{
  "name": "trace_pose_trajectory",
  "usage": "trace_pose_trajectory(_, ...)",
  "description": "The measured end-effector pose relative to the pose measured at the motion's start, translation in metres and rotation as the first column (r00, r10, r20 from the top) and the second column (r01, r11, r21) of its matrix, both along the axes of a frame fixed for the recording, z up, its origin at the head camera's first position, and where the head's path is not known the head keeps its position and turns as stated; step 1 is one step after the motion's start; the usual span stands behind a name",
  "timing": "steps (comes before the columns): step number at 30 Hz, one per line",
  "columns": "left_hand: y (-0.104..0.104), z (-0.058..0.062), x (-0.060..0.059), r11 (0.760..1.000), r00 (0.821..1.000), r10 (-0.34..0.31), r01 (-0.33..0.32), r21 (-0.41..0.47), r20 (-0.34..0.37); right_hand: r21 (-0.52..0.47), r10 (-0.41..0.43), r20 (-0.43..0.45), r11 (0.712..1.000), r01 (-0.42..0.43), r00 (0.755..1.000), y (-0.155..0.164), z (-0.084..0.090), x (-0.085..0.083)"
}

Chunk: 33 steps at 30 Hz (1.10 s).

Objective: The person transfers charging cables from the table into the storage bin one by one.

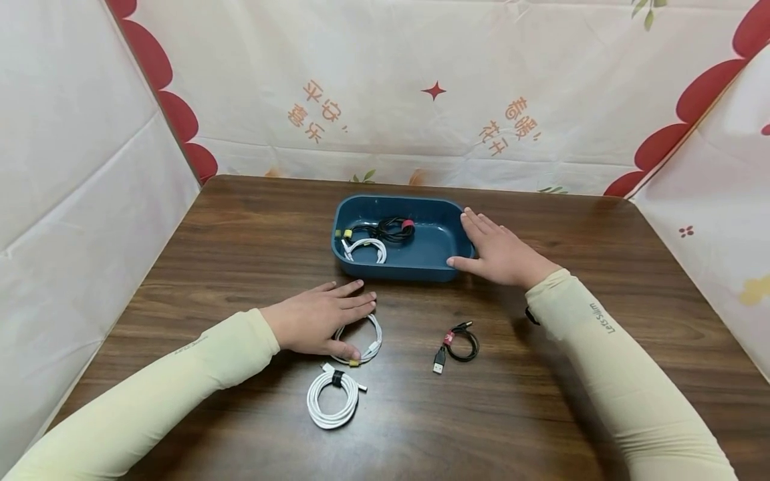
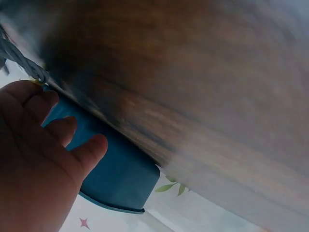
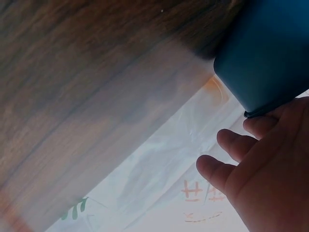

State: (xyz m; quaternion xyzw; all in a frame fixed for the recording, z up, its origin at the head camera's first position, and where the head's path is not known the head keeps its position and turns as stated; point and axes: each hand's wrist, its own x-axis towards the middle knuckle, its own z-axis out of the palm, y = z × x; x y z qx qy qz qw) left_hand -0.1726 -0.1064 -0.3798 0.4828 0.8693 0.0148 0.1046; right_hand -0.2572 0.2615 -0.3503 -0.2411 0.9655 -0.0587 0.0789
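Observation:
My left hand (image 1: 319,319) is spread low over a thin white cable coil (image 1: 375,344) with a yellow tie, covering its left side; the thumb is by the tie, and whether it touches is unclear. In front lies a thicker white cable coil (image 1: 325,419) with a black strap. My right hand (image 1: 502,254) lies at the right end of a blue bin (image 1: 409,272), fingers extended along the rim and thumb over the front corner. Inside the bin are a black cable bundle (image 1: 394,230) with a red tie and a white cable (image 1: 380,250).
A short black USB cable (image 1: 472,354) with a red tie lies on the wooden table (image 1: 511,421), right of the white coils. A patterned cloth (image 1: 385,87) stands behind the table's far edge, with white cloth at both sides.

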Motion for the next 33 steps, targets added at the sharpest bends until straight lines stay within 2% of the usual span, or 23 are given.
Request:
trace_pose_trajectory(3,-0.0014,-0.0015,0.0001,1.0,1.0,0.003,-0.003,0.013,0.023,0.0,0.001,-0.001,1.0,-0.001,1.0,0.0001,-0.0008,0.0001)
trace_pose_trajectory(7,-0.0016,-0.0027,0.0002,0.999,1.0,-0.014,0.014,0.03,0.009,0.006,0.002,-0.002,1.0,-0.002,1.0,0.0005,0.0004,0.0006)
trace_pose_trajectory(17,0.0052,0.0016,-0.0003,1.0,0.999,0.002,-0.002,-0.01,0.032,-0.007,0.009,-0.01,1.0,-0.009,1.0,0.0014,-0.0011,0.0012)
trace_pose_trajectory(27,0.0074,0.0016,-0.0042,0.998,0.997,-0.06,0.061,0.025,-0.042,-0.018,0.008,-0.001,1.0,-0.008,1.0,0.0024,-0.0023,0.0002)
trace_pose_trajectory(33,0.0074,0.0041,-0.0031,0.992,0.994,-0.091,0.095,0.079,-0.053,-0.021,0.014,0.003,1.0,-0.013,1.0,0.001,-0.0017,-0.0003)
